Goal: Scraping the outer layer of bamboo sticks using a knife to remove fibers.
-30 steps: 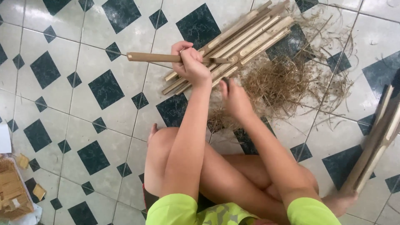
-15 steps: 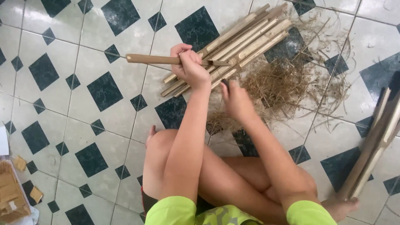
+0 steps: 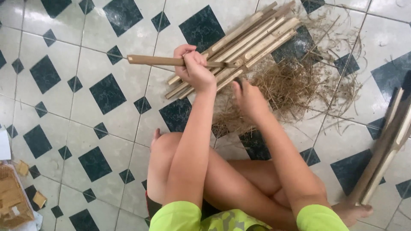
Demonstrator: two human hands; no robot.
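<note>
Bamboo stick (image 3: 156,60) lies level above floor (image 3: 64,115), clamped in closed grip of left hand (image 3: 193,67), long end jutting left. Right hand (image 3: 250,99) low beside it, at near end of bamboo pile (image 3: 244,40); grip state cannot tell, fingers hidden. Heap of dry shavings (image 3: 295,81) just right of pile. More bamboo strips (image 3: 385,149) lean at right edge. Step, by judgement: working single stick pulled from pile. Next move calls for steady left hold.
</note>
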